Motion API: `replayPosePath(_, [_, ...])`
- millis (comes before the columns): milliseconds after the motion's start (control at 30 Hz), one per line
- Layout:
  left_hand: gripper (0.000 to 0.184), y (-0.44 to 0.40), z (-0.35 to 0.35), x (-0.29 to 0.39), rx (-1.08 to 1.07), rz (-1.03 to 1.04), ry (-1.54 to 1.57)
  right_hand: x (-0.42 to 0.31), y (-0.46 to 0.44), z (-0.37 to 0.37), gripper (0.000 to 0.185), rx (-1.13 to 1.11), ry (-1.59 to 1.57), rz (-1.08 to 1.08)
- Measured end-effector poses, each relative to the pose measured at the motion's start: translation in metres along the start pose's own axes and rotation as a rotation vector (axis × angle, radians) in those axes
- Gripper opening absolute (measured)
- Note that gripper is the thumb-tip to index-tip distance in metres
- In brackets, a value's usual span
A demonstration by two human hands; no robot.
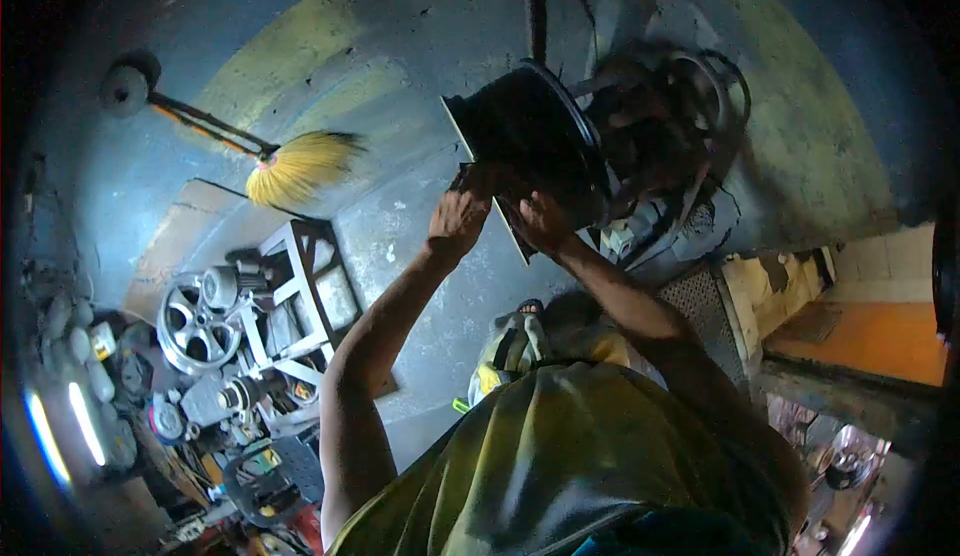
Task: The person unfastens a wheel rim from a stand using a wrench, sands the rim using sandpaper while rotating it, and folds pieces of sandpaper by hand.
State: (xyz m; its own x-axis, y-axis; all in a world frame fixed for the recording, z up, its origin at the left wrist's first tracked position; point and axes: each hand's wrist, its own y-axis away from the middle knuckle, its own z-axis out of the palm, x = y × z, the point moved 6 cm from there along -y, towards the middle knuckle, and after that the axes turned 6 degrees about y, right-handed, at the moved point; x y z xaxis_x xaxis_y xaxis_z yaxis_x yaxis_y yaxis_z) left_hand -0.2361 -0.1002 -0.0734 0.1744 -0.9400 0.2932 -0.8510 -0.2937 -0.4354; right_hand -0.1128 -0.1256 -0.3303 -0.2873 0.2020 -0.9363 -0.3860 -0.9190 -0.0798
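Observation:
A dark wheel rim (515,116) is held up in front of me, its barrel turned sideways and a paler lip along its left side. My left hand (460,218) is closed at that lip, with a small dark piece showing by its fingers; what this is I cannot make out. Closer to the middle of the rim's lower side, my right hand (546,224) has its fingers curled against the rim's edge. Shadow hides the fingertips. To the right, a dark machine (660,136) stands directly beside the rim.
A yellow-bristled broom (305,164) lies at upper left. A silver alloy wheel (198,324), a metal frame (300,296) and cluttered tools are at left. A perforated metal plate (695,316) lies at right, near an orange surface (875,341). My sandalled foot (530,307) is below.

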Motion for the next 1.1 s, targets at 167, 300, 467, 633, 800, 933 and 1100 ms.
replayPosePath(167, [0.037, 0.004, 0.0, -0.009, -0.017, -0.276, 0.167, -0.086, 0.024, 0.051, 0.024, -0.308, 2.311, -0.852])
replayPosePath(300, [0.043, 0.002, 0.004, -0.017, -0.015, -0.195, 0.017, -0.155, -0.007, 0.056, 0.026, -0.16, 1.215, -0.144])
replayPosePath(467, [0.051, -0.005, -0.002, -0.019, 0.032, -0.2, -0.017, -0.17, -0.018, 0.065, 0.027, -0.171, 1.254, -0.388])
replayPosePath(633, [0.041, -0.005, 0.001, -0.03, 0.076, -0.197, -0.063, -0.191, -0.024, 0.078, 0.019, -0.214, 1.266, -0.464])
replayPosePath(800, [0.055, -0.002, 0.013, -0.05, 0.026, -0.118, -0.082, -0.192, -0.028, 0.083, 0.017, -0.141, 1.382, -0.801])
replayPosePath(933, [0.05, -0.003, 0.008, -0.051, -0.055, -0.18, 0.032, -0.197, -0.017, 0.088, 0.018, -0.191, 1.524, -0.593])
replayPosePath(1100, [0.044, 0.0, -0.008, -0.031, -0.188, -0.093, 0.212, -0.153, 0.015, 0.08, 0.022, -0.048, 1.474, -0.414])
